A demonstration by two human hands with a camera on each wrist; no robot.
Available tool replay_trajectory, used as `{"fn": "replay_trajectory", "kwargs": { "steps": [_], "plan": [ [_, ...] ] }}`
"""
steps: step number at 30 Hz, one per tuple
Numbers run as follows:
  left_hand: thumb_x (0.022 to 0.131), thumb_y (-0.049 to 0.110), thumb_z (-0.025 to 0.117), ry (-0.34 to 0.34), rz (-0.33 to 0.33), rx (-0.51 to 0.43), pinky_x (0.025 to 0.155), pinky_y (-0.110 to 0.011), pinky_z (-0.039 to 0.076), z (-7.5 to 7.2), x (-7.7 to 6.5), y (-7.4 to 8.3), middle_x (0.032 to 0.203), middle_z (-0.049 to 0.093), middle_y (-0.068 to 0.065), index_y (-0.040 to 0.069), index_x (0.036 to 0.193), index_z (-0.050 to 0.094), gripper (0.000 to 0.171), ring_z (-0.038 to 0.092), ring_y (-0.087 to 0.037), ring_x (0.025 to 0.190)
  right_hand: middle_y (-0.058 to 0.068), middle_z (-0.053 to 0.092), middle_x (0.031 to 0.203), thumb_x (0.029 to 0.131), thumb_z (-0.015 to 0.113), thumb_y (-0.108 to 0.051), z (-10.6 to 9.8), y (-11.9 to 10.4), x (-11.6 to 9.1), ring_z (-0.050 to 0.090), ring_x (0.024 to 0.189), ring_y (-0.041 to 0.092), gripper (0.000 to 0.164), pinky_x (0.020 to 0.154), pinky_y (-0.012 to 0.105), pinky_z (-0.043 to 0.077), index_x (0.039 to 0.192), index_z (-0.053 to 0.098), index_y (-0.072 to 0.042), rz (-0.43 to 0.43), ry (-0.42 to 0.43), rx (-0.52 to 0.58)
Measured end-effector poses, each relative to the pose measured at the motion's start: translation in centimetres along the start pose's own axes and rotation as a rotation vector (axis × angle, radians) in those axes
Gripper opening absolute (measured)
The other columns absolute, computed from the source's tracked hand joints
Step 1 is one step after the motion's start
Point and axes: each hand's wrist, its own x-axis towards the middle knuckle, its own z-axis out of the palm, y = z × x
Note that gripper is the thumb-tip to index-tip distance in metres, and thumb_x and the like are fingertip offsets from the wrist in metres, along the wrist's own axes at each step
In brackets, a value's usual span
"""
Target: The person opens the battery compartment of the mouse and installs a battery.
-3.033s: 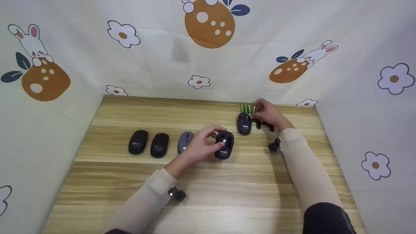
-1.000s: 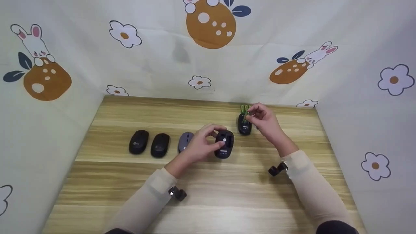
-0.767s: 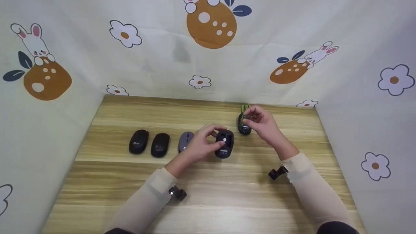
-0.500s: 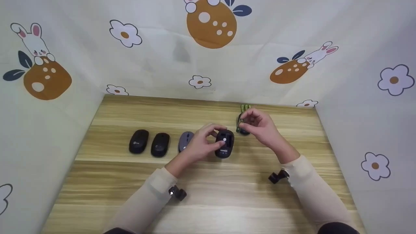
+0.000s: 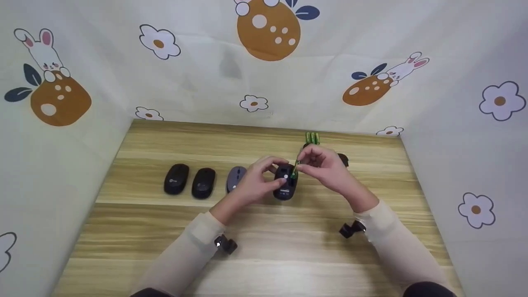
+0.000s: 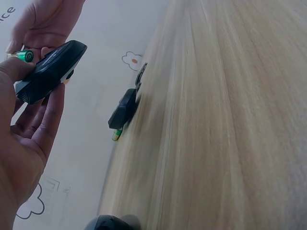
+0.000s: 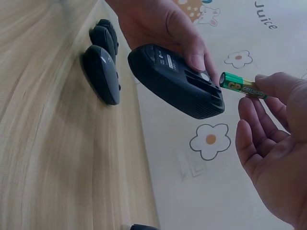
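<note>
My left hand (image 5: 258, 181) grips a black computer mouse (image 5: 284, 193), raised off the table with its underside facing up. The mouse's battery compartment (image 7: 204, 84) is uncovered. Between the thumb and fingers of my right hand (image 5: 328, 171) is a green and gold battery (image 7: 240, 86), pinched near one end. The battery's other end points at the compartment, right beside the mouse's edge in the right wrist view. Behind my right hand, another black mouse (image 6: 123, 109) lies on the table, mostly hidden in the head view.
Two black mice (image 5: 176, 179) and a grey mouse (image 5: 235, 176) line the left side of the wooden table (image 5: 264, 247); my left hand partly covers the grey one. Three green batteries (image 5: 312, 137) lie at the back edge. Black plastic pieces (image 5: 343, 160) show beyond my right hand.
My right hand has taken a battery from the row at the back and brought it left and nearer to the held mouse. The left hand has stayed in place with the mouse.
</note>
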Motion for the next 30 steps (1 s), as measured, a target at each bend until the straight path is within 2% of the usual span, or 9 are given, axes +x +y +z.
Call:
{"fn": "replay_trajectory", "kwargs": {
  "steps": [3, 7, 11, 17, 20, 24, 27, 30],
  "plan": [
    [0.096, 0.008, 0.084, -0.006, -0.003, -0.006, 0.104, -0.049, 0.058, 0.0, 0.0, 0.2, 0.134, 0.069, -0.007, 0.01, 0.139, 0.071, 0.046, 0.069, -0.03, 0.112, 0.01, 0.069, 0.094, 0.099, 0.083, -0.006, 0.2, -0.1, -0.1, 0.066, 0.082, 0.021, 0.014, 0.07, 0.026, 0.055, 0.109, 0.074, -0.003, 0.001, -0.016, -0.064],
    [0.096, 0.005, 0.083, -0.015, 0.001, -0.056, 0.094, -0.047, 0.065, 0.1, 0.0, 0.2, 0.135, 0.067, -0.008, 0.01, 0.14, 0.07, 0.046, 0.068, -0.035, 0.114, 0.007, 0.068, 0.09, 0.099, 0.085, -0.01, 0.4, 0.0, -0.3, 0.063, 0.078, 0.022, 0.013, 0.067, 0.026, 0.053, 0.107, 0.075, -0.008, -0.02, -0.036, -0.138],
    [0.097, 0.004, 0.082, -0.023, 0.02, -0.09, 0.082, -0.041, 0.068, 0.2, 0.0, 0.2, 0.135, 0.066, -0.009, 0.01, 0.14, 0.07, 0.045, 0.067, -0.03, 0.114, 0.005, 0.067, 0.092, 0.097, 0.086, -0.008, 0.6, 0.2, -0.3, 0.062, 0.077, 0.02, 0.012, 0.066, 0.026, 0.052, 0.105, 0.077, -0.01, -0.063, -0.039, -0.169],
    [0.098, 0.006, 0.082, -0.009, 0.036, -0.084, 0.079, -0.039, 0.068, 0.1, -0.1, 0.2, 0.137, 0.065, -0.009, 0.008, 0.141, 0.069, 0.045, 0.068, -0.028, 0.114, 0.004, 0.066, 0.098, 0.098, 0.086, -0.01, 0.8, 0.5, -0.4, 0.065, 0.085, 0.02, 0.009, 0.071, 0.028, 0.055, 0.103, 0.08, -0.015, -0.102, -0.053, -0.236],
    [0.098, 0.006, 0.083, 0.0, 0.047, -0.088, 0.078, -0.038, 0.068, 0.1, -0.1, 0.1, 0.137, 0.065, -0.01, 0.006, 0.141, 0.069, 0.045, 0.068, -0.032, 0.114, 0.005, 0.066, 0.104, 0.098, 0.085, -0.009, 0.9, 0.7, -0.4, 0.066, 0.091, 0.021, 0.009, 0.076, 0.029, 0.057, 0.104, 0.081, -0.014, -0.101, -0.049, -0.227],
    [0.098, 0.007, 0.083, 0.005, 0.065, -0.088, 0.077, -0.039, 0.068, 0.1, -0.1, 0.1, 0.136, 0.065, -0.011, 0.006, 0.141, 0.07, 0.045, 0.067, -0.035, 0.114, 0.01, 0.071, 0.12, 0.099, 0.082, -0.004, 1.0, 0.8, -0.5, 0.07, 0.108, 0.027, 0.007, 0.091, 0.037, 0.063, 0.105, 0.081, -0.008, -0.063, -0.058, -0.129],
    [0.098, 0.008, 0.083, 0.008, 0.076, -0.081, 0.075, -0.042, 0.068, 0.1, -0.1, 0.1, 0.135, 0.065, -0.01, 0.009, 0.142, 0.07, 0.045, 0.067, -0.033, 0.114, 0.014, 0.073, 0.126, 0.1, 0.079, 0.001, 1.2, 0.9, -0.6, 0.072, 0.117, 0.031, 0.007, 0.098, 0.045, 0.063, 0.105, 0.079, -0.004, -0.023, -0.061, -0.06],
    [0.098, 0.007, 0.083, 0.016, 0.083, -0.072, 0.074, -0.045, 0.068, 0.1, -0.1, 0.0, 0.135, 0.065, -0.008, 0.01, 0.142, 0.071, 0.045, 0.066, -0.03, 0.113, 0.015, 0.074, 0.127, 0.099, 0.078, 0.003, 1.3, 1.0, -0.6, 0.072, 0.12, 0.031, 0.008, 0.1, 0.046, 0.063, 0.104, 0.079, -0.004, -0.001, -0.048, -0.038]
  ]
}}
